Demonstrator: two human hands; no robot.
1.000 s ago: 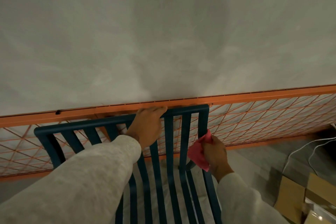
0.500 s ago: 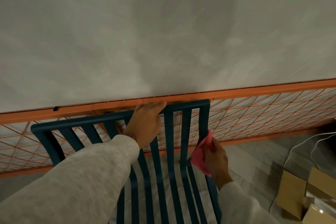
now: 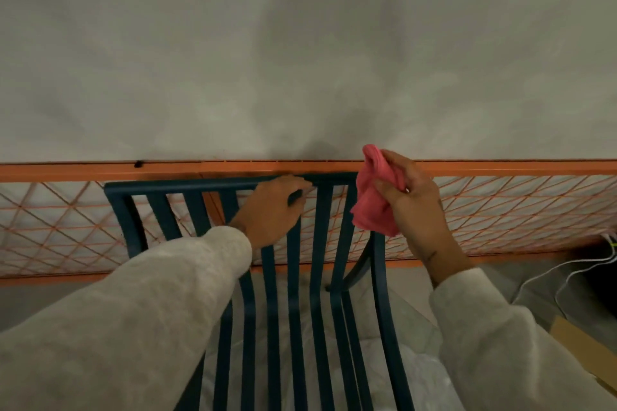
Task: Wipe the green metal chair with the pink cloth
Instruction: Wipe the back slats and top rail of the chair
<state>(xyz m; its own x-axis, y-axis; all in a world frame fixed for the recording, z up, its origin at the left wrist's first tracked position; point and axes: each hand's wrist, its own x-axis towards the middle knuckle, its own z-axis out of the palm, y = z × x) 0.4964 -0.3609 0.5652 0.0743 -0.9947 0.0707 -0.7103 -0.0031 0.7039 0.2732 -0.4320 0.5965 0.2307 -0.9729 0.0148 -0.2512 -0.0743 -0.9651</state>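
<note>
Grey plaster wall (image 3: pixel 300 43) behind; orange mesh fence (image 3: pixel 500 210) runs along its foot, directly behind the chair (image 3: pixel 173 184). The chair is dark green with a slatted back, facing the viewer. Left hand (image 3: pixel 270 207) grips the chair's top rail right of centre, fingers curled over it. Right hand (image 3: pixel 414 207) is raised by the chair's top right corner, fingers bunched around the crumpled cloth (image 3: pixel 374 207). Whether the cloth touches the chair's post is unclear. White cables (image 3: pixel 551 274) and cardboard (image 3: pixel 584 344) lie on the floor right of the chair.
</note>
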